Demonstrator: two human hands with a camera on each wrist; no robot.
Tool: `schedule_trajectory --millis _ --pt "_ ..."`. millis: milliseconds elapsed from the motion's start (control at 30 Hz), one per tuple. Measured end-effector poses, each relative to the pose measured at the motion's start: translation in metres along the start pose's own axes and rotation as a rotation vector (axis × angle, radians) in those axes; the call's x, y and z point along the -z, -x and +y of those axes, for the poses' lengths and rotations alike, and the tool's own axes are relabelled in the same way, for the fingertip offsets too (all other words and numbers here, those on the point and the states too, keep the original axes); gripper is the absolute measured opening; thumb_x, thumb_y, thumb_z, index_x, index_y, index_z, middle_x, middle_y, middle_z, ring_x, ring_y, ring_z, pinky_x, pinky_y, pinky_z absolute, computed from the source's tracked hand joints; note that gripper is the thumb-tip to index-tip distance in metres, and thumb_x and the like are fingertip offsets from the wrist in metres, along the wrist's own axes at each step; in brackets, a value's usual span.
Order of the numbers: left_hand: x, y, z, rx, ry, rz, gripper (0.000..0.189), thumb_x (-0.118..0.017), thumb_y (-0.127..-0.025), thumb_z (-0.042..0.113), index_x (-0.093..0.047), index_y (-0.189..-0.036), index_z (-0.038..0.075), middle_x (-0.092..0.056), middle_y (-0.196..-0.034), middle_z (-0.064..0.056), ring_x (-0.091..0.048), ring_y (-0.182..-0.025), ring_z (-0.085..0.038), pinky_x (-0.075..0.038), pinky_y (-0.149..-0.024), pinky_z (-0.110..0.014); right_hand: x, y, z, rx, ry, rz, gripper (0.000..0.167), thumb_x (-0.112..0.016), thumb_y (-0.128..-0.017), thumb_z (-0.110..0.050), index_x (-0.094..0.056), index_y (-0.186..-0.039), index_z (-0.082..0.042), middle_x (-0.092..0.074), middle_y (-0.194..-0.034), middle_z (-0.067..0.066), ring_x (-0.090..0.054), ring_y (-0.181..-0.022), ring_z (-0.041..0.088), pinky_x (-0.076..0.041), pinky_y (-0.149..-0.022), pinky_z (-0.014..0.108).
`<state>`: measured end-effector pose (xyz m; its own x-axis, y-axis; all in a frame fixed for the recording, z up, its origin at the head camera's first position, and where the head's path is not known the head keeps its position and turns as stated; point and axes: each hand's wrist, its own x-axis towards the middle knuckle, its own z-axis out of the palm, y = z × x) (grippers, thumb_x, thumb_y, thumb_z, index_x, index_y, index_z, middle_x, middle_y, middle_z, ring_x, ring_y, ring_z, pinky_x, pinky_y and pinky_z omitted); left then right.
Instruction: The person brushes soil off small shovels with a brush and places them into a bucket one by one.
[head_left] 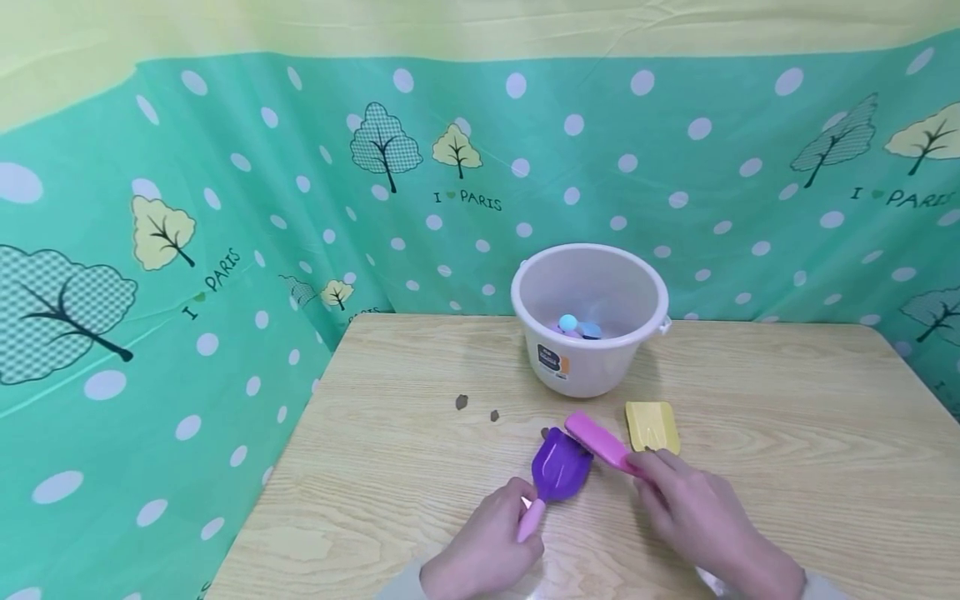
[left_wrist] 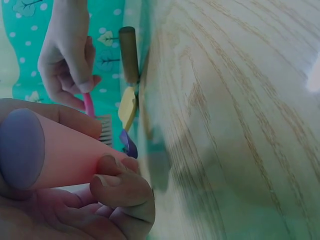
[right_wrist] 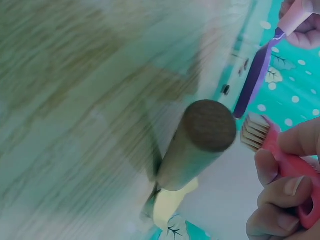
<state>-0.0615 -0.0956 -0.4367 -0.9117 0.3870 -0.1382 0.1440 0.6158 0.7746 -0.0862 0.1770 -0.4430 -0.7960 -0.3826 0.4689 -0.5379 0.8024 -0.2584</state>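
Observation:
My left hand [head_left: 491, 533] grips the pink handle [left_wrist: 75, 150] of a purple toy shovel [head_left: 558, 467], its blade low over the wooden table. In my right hand [head_left: 693, 508] is a pink brush [head_left: 600, 442], whose bristles [right_wrist: 255, 132] show in the right wrist view. The brush head overlaps the upper right edge of the shovel blade in the head view. Dark bits lie around the blade, one of them [head_left: 545, 433] at its tip. Just beyond my right fingers lies a yellow toy shovel [head_left: 652, 425]; its brown handle [right_wrist: 210, 125] is hidden under the hand in the head view.
A pale bucket [head_left: 551, 354] stands at the table's back edge, with a light blue ball [head_left: 567, 322] and other small things inside. Two more dark bits [head_left: 462, 402] lie left of it on the wooden table [head_left: 360, 467]. A green dotted curtain [head_left: 465, 242] hangs behind and at the left.

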Motion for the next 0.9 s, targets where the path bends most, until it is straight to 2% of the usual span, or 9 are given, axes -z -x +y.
schedule_trajectory --millis 133,300,500,633,733,900 --pt "-0.001 -0.001 0.0 -0.006 -0.003 -0.002 0.039 -0.063 -0.076 0.008 -0.051 -0.113 0.009 -0.05 -0.081 0.008 -0.048 -0.07 -0.004 -0.044 -0.063 -0.022 0.004 -0.002 -0.005 0.0 -0.026 0.02 0.033 -0.075 -0.075 -0.01 -0.066 -0.105 -0.021 -0.058 -0.082 -0.015 -0.039 -0.057 -0.005 -0.035 -0.045 0.018" --pt "-0.002 -0.002 0.0 -0.007 0.0 -0.002 0.04 -0.063 -0.076 0.009 -0.051 -0.115 0.009 -0.05 -0.081 0.008 -0.048 -0.07 -0.004 -0.043 -0.062 -0.022 0.006 -0.002 -0.017 0.075 -0.078 0.054 0.036 -0.075 -0.073 -0.009 -0.067 -0.106 -0.021 -0.061 -0.088 -0.017 -0.047 -0.064 -0.005 -0.041 -0.05 0.018" --pt "-0.002 -0.003 0.0 -0.015 -0.008 0.018 0.043 -0.063 -0.076 0.008 -0.05 -0.117 0.008 -0.049 -0.082 0.008 -0.047 -0.071 -0.004 -0.043 -0.063 -0.022 0.001 0.004 -0.031 0.113 -0.095 0.021 0.032 -0.073 -0.073 -0.013 -0.067 -0.103 -0.024 -0.057 -0.085 -0.02 -0.045 -0.066 -0.004 -0.04 -0.052 0.019" --pt "-0.001 -0.003 0.001 -0.016 -0.012 0.027 0.043 -0.063 -0.075 0.008 -0.05 -0.116 0.008 -0.049 -0.083 0.008 -0.047 -0.071 -0.004 -0.043 -0.063 -0.022 -0.006 0.007 -0.032 0.136 -0.042 0.014 0.029 -0.072 -0.071 -0.014 -0.068 -0.098 -0.024 -0.054 -0.081 -0.02 -0.044 -0.065 -0.002 -0.046 -0.061 0.03" --pt "-0.001 -0.003 0.001 0.001 -0.003 0.022 0.042 -0.063 -0.075 0.008 -0.051 -0.116 0.008 -0.049 -0.083 0.008 -0.047 -0.071 -0.004 -0.043 -0.062 -0.022 -0.009 0.009 -0.03 0.118 -0.004 -0.006 0.027 -0.071 -0.073 -0.016 -0.067 -0.098 -0.025 -0.053 -0.081 -0.02 -0.045 -0.065 0.001 -0.045 -0.059 0.03" --pt "-0.001 -0.003 0.001 0.005 0.008 0.015 0.042 -0.063 -0.075 0.007 -0.051 -0.116 0.008 -0.05 -0.082 0.009 -0.048 -0.07 -0.004 -0.043 -0.063 -0.022 -0.011 0.01 -0.025 0.064 0.011 -0.043 0.026 -0.071 -0.076 -0.018 -0.067 -0.099 -0.027 -0.049 -0.078 -0.02 -0.041 -0.064 0.004 -0.031 -0.046 0.018"
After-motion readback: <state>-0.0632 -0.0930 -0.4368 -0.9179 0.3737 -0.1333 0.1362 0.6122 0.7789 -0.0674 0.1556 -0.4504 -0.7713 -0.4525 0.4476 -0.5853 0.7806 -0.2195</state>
